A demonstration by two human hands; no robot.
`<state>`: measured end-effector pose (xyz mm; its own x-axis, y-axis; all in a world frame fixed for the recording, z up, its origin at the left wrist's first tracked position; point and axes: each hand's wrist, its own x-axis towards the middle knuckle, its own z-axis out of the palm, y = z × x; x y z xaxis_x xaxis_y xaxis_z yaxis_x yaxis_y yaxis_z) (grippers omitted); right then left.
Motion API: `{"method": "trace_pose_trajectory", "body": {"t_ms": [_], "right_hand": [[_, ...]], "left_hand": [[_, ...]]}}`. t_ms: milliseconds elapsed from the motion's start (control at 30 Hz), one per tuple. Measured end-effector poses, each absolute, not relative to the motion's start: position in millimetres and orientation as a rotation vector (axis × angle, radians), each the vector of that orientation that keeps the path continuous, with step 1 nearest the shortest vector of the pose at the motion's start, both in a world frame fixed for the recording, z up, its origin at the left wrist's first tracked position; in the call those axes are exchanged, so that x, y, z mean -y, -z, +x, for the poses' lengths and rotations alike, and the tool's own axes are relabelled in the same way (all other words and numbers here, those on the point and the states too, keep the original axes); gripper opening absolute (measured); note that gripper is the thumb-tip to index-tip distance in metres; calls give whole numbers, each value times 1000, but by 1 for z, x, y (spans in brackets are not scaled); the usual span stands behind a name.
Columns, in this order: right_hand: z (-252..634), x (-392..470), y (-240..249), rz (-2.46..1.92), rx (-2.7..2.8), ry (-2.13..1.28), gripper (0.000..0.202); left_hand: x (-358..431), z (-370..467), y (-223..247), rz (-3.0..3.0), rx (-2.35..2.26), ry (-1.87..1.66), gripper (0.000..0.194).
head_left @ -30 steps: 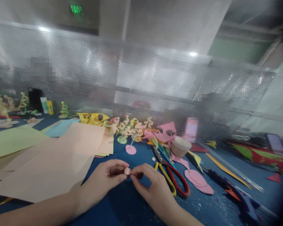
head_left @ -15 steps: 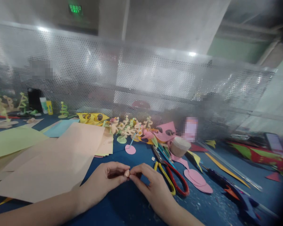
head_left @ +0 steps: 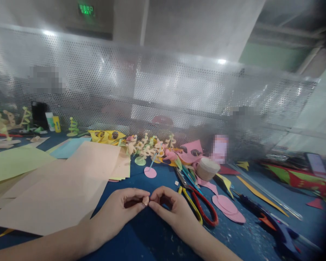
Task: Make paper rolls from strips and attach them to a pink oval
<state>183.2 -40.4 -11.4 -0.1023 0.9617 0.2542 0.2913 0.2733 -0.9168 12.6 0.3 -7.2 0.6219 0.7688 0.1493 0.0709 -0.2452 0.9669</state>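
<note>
My left hand (head_left: pixel 119 210) pinches a small peach-coloured piece of folded or rolled paper (head_left: pixel 146 200) between thumb and forefinger. Right beside it, my right hand (head_left: pixel 171 208) has thumb and forefinger drawn together. Whether those fingertips touch the piece or hold something tiny, I cannot tell. Just beyond both hands stands a pink paper disc (head_left: pixel 150 172) with a thin blue stick (head_left: pixel 153 161) rising from it. Scissors (head_left: pixel 203 204) with red and yellow handles lie close to my right hand. Large peach paper sheets (head_left: pixel 78 181) spread out by my left forearm.
Several curled paper figures (head_left: pixel 145 146) cluster at the back. To the right are pink paper ovals (head_left: pixel 228 208), a tape roll (head_left: pixel 207 169), a blue glue gun (head_left: pixel 277 226) and a phone (head_left: pixel 315 165). Glue sticks (head_left: pixel 53 123) stand at the back left, before a perforated metal screen (head_left: pixel 179 90).
My right fingertips have eased slightly away from the small piece, and the right hand's knuckles sit a little higher. The left hand keeps its pinch nearly in place.
</note>
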Motion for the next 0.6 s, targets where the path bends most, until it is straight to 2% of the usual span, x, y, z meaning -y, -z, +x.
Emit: {"method": "trace_pose_trajectory", "body": {"t_ms": [133, 600], "right_hand": [[182, 43, 8, -1239, 1678, -583, 4], [177, 48, 11, -1230, 1866, -254, 12]], "left_hand": [[-1, 12, 9, 1708, -734, -810, 16], [4, 13, 7, 1709, -710, -735, 16]]}}
